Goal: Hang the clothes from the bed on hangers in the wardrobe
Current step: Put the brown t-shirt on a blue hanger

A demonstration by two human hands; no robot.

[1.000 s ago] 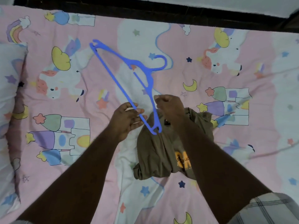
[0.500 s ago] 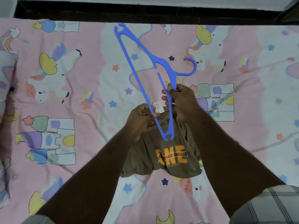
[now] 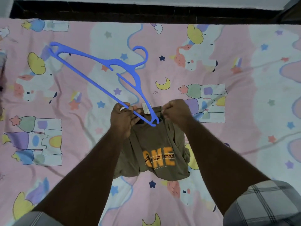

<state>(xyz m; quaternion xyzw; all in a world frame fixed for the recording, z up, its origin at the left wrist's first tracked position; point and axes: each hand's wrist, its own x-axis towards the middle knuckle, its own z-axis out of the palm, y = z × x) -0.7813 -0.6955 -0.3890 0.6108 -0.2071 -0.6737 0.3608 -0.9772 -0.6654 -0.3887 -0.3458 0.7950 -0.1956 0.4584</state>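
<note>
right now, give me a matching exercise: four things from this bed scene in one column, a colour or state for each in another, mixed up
Things:
1. hanger
2. t-shirt
3. left hand
4. right hand

States:
A. olive, orange lettering
B. pinches the shirt collar
C. blue plastic, one end at the neck opening
D. grips the hanger's bar

Pairs: 1-C, 2-A, 3-D, 4-B

I see soft, even indoor light, faint shadows, slight overall blur, and wide-angle bending toward the frame's edges.
</note>
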